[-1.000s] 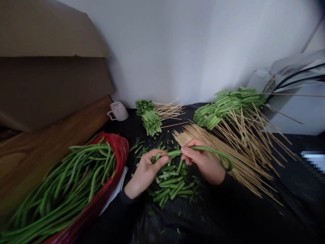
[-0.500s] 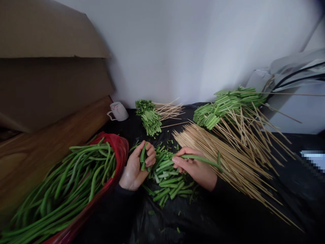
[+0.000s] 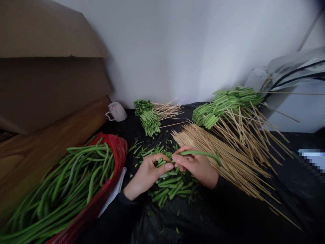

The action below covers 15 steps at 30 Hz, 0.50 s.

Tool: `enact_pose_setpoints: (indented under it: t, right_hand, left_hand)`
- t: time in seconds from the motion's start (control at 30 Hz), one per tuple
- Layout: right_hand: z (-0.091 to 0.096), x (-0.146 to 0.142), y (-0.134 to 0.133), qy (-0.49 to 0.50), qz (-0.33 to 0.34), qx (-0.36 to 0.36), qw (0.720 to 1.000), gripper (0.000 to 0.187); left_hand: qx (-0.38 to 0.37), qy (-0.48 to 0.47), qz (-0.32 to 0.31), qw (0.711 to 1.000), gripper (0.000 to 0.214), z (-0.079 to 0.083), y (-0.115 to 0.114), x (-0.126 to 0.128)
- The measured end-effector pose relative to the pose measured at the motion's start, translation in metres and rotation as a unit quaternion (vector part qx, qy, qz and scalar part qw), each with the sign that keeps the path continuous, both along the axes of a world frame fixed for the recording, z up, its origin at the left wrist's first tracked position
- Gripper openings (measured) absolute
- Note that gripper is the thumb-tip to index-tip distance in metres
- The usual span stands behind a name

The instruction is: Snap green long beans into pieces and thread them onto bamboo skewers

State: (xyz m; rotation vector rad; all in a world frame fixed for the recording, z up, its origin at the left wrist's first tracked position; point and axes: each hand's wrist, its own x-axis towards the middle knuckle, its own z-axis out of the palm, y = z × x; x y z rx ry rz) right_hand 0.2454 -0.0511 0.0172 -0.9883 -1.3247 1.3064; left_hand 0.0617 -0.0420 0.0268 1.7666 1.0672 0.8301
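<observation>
Hands meet mid-frame: my left hand (image 3: 148,173) pinches a long bean (image 3: 200,154), my right hand (image 3: 194,166) curls around it, above the cut pieces (image 3: 170,184).

Both hands meet over a heap of cut bean pieces (image 3: 170,184) on the black sheet (image 3: 228,213). The left hand (image 3: 148,174) and right hand (image 3: 195,166) pinch one long green bean (image 3: 203,154), whose free end trails right over loose bamboo skewers (image 3: 228,156). A red bag (image 3: 115,162) of whole long beans (image 3: 66,183) lies left; skewered bean bundles (image 3: 149,120) and a white mug (image 3: 117,112) sit near the wall.
</observation>
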Motion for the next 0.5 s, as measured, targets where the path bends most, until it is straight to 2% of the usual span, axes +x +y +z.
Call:
enact_pose_setpoints:
  t: [0.17,0.37,0.43,0.5]
  right_hand:
    - [-0.0013,0.0059,0.0069,0.032,-0.039,0.006,0.999,0.022]
    - [0.0026,0.0044,0.0032,-0.002,-0.026,0.026,0.999,0.017]
    - [0.0053,0.0042,0.0021,-0.015,-0.032,0.033,0.999,0.017]
    - [0.0076,0.004,0.0011,-0.027,-0.043,0.041,0.998,0.016]
  left_hand:
    - [-0.005,0.035,-0.007,0.999,0.024,-0.0026,0.0004,-0.0017]
    - [0.051,0.061,0.009,0.997,0.022,-0.0078,-0.0011,-0.0003]
    - [0.031,0.027,0.028,0.999,0.023,-0.0084,-0.0026,0.0008]
    - [-0.035,-0.052,0.052,0.997,0.027,-0.0084,-0.004,0.0031]
